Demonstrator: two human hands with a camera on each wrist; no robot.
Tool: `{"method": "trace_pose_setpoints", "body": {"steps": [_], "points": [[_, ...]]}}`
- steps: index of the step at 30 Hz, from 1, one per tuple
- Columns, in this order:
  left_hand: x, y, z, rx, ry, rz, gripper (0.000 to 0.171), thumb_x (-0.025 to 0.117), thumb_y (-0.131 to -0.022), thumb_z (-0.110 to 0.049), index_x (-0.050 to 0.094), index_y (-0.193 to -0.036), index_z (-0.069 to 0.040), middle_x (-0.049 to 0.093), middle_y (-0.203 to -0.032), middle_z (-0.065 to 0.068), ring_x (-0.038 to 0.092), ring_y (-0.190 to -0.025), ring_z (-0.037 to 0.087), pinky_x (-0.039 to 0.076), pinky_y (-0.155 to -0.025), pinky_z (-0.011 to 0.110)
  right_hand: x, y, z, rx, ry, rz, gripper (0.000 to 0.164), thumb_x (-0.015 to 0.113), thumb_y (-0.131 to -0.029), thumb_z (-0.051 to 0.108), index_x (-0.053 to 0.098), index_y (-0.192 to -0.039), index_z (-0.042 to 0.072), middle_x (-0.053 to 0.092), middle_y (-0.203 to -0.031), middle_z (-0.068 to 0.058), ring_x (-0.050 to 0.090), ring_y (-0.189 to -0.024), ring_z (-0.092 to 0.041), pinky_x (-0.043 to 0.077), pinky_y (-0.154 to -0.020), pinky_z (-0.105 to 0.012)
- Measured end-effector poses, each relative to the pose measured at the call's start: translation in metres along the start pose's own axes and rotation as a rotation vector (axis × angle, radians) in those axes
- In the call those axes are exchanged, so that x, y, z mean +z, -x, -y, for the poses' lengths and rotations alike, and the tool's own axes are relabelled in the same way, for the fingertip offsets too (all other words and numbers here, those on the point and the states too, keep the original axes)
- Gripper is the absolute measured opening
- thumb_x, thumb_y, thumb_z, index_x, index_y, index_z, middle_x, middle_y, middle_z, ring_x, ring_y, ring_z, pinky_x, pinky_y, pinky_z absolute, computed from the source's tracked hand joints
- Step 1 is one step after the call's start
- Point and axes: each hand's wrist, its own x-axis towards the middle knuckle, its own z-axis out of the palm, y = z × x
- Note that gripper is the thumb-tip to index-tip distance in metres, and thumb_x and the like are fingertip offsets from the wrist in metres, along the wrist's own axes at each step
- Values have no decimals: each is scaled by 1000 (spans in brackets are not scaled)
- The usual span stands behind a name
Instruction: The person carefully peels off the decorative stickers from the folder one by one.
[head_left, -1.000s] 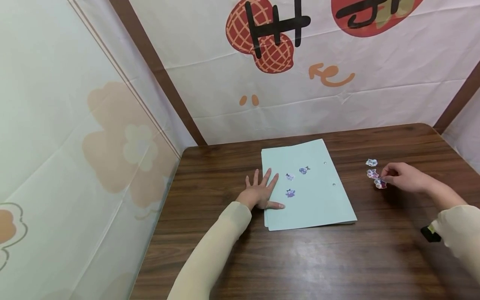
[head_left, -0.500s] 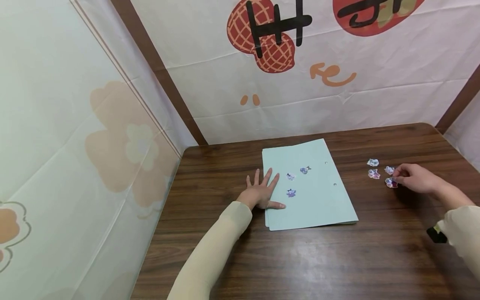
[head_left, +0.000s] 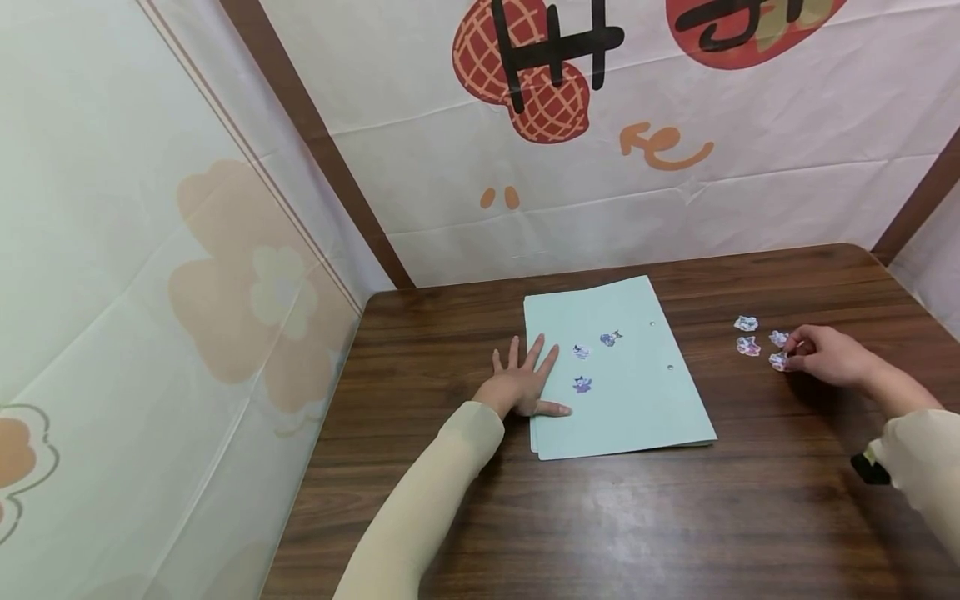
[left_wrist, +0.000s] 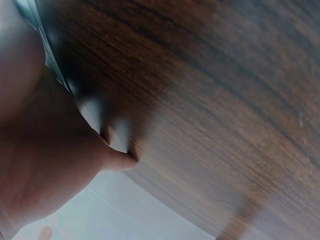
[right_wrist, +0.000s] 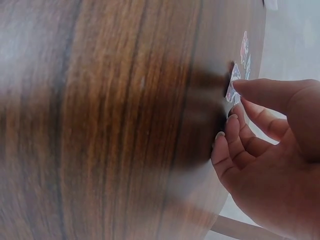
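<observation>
My left hand [head_left: 517, 387] lies spread over the left edge of a pale blue-green sheet stack [head_left: 630, 417] with two punched holes on its right side. Three small purple cartoon stickers [head_left: 582, 384] are on the top sheet. To the right of the stack, my right hand [head_left: 828, 357] pinches a small cut-out cartoon sticker [head_left: 777, 362] between thumb and fingertips, close over the table. The right wrist view shows this sticker [right_wrist: 233, 85] tilted at the thumb tip. Three more stickers [head_left: 747, 346] lie near those fingertips, one partly behind them.
The dark wood-grain table [head_left: 645, 525] runs back to a white printed curtain [head_left: 600, 233]. Another pale curtain [head_left: 150, 333] hangs along the left edge. A small black object [head_left: 870, 468] shows at the right sleeve.
My right hand has moved a little to the right from the clustered stickers, and another sticker now shows apart on the table beside its fingertips. The left hand has stayed in place.
</observation>
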Motion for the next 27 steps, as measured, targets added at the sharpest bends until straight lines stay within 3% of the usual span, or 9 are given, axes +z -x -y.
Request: {"method": "trace_pose_setpoints", "body": {"steps": [8,16,27], "points": [[0,2,-1,4,-10,-1,113,47,-87,-84,-15,-163,-30,-26,-169,3,-21,-153,45,-2,-118,71,3,2,-3,-8,-1,-47,31,73,-90,7,52,-107,-9,53,-76,-2,46,-65,-10,38,-61,-28],[-2,4,-1,11,-6,-10,112,47,-88,-83,-14,-164,-29,-25,-169,4,-20,-153,46,-2,-118,71,3,1,-3,-36,41,-28,9,68,-93,4,64,-92,-4,59,-77,-2,48,-68,-9,38,-63,-28],[0,5,0,9,7,-13,112,48,-87,-83,-13,-164,-29,-24,-170,4,-21,-153,45,-2,-118,71,1,1,1,22,38,-1,26,71,-94,12,62,-100,-11,61,-81,-6,51,-74,-17,41,-65,-30]]}}
